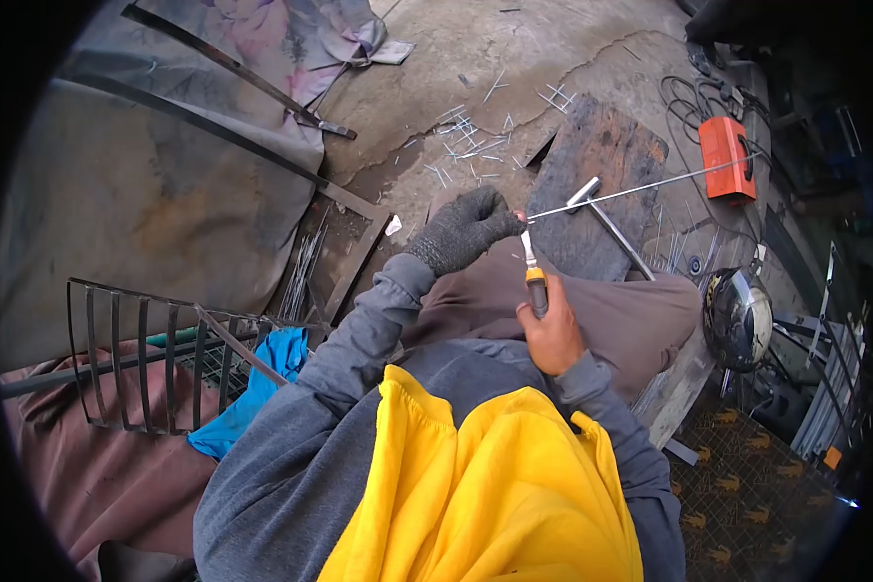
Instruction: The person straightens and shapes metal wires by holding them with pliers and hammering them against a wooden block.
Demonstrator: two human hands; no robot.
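My left hand point(464, 233), in a dark grey knitted glove, is closed with its fingertips pinching the near end of a long thin metal rod point(640, 188). The rod slants away to the right, overlapping an orange box in this view. Wrapped in my bare right hand point(553, 330) is a hand tool point(534, 275) with a yellow-and-black handle and a narrow silver head. Its head points up, right at the rod's end beside my left fingertips. Just beyond lies a T-shaped metal hammer point(611, 223), partly over a scorched wooden board point(592, 160).
Short cut rod pieces point(470, 141) lie scattered on the concrete floor. The orange box point(726, 158) with cables stands at right, near a welding helmet point(737, 318). A barred metal frame point(145, 359) and blue cloth point(262, 388) are at left. Metal strips point(359, 252) border the hanging tarp point(155, 184).
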